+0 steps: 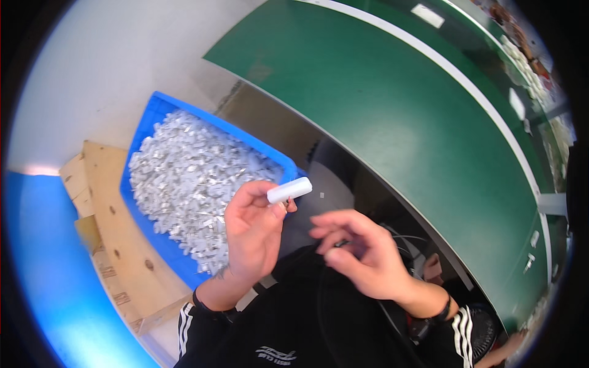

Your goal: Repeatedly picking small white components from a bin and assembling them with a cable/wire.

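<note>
In front of my body, my left hand (pixel 254 230) pinches a short white plastic tube-shaped piece (pixel 289 191) between thumb and fingers. The piece is held tilted, its right end a little higher. To the right and slightly nearer, my right hand (pixel 365 254) is curled, thumb toward the fingers, apart from the white piece. A small dark spot shows between its thumb and fingers; what it is cannot be made out. Left of my left hand stands a blue bin (pixel 222 124) heaped with small white and silvery pieces (pixel 190 178).
A long green work table (pixel 368 104) with a pale curved strip (pixel 457 70) runs along the right. Wooden boards (pixel 119 214) lie beside the bin at the left. Several small white parts (pixel 530 260) sit at the table's far side. Another person's arm (pixel 506 349) shows at the lower right.
</note>
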`<action>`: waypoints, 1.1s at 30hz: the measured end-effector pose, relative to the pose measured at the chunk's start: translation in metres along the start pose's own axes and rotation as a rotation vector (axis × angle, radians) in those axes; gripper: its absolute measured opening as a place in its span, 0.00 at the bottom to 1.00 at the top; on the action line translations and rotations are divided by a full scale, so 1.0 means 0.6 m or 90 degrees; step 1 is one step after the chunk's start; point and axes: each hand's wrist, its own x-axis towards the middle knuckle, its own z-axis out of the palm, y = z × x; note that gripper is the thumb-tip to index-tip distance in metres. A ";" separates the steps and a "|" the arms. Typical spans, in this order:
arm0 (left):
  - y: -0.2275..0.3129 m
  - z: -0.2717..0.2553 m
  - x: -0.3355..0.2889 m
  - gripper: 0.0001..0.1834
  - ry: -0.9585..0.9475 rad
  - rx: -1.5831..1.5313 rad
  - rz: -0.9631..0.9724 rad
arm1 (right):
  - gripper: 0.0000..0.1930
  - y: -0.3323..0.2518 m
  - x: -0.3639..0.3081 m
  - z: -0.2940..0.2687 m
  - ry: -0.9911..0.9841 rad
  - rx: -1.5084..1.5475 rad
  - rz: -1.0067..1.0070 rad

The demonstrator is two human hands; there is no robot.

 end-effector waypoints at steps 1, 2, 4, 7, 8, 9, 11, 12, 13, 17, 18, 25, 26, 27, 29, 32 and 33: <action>-0.017 0.021 -0.007 0.12 -0.001 0.029 0.041 | 0.18 0.006 0.003 0.004 0.013 0.028 -0.018; -0.035 0.038 -0.012 0.12 -0.001 0.059 0.083 | 0.18 0.009 0.003 0.006 0.026 0.057 -0.037; -0.066 0.058 -0.021 0.12 0.009 0.122 0.124 | 0.13 0.011 0.001 0.005 0.071 0.088 -0.052; -0.095 0.057 -0.019 0.12 -0.073 0.134 0.157 | 0.07 0.019 -0.010 -0.011 0.105 0.165 -0.086; -0.099 0.059 -0.020 0.12 -0.087 0.140 0.144 | 0.07 0.019 -0.016 -0.017 0.113 0.167 -0.084; -0.102 0.059 -0.021 0.12 -0.102 0.149 0.131 | 0.07 0.023 -0.022 -0.024 0.103 0.191 -0.071; -0.104 0.068 -0.021 0.12 -0.108 0.136 0.088 | 0.06 0.031 -0.028 -0.030 0.123 0.198 -0.071; -0.104 0.071 -0.021 0.12 -0.110 0.125 0.057 | 0.06 0.033 -0.031 -0.035 0.129 0.205 -0.070; -0.108 0.073 -0.017 0.12 -0.111 0.129 0.048 | 0.06 0.034 -0.035 -0.041 0.141 0.176 -0.058; -0.116 0.062 -0.008 0.12 -0.117 0.128 0.041 | 0.04 0.032 -0.048 -0.057 0.181 0.039 -0.075; -0.116 0.056 -0.008 0.12 -0.101 0.116 -0.003 | 0.04 0.030 -0.050 -0.061 0.184 -0.058 -0.086; -0.109 0.046 0.005 0.14 -0.082 -0.020 -0.175 | 0.06 0.013 -0.045 -0.073 0.296 -0.428 -0.278; -0.113 0.043 0.006 0.16 -0.096 -0.038 -0.181 | 0.07 0.014 -0.046 -0.073 0.307 -0.475 -0.305; -0.116 0.042 0.007 0.18 -0.111 -0.056 -0.189 | 0.07 0.015 -0.046 -0.073 0.311 -0.474 -0.301; -0.116 0.042 0.008 0.19 -0.117 -0.039 -0.195 | 0.08 0.018 -0.048 -0.074 0.326 -0.529 -0.347; -0.123 0.038 0.007 0.21 -0.153 -0.024 -0.191 | 0.08 0.016 -0.052 -0.077 0.332 -0.597 -0.382; -0.124 0.032 0.005 0.21 -0.182 -0.022 -0.181 | 0.08 0.015 -0.052 -0.078 0.334 -0.593 -0.379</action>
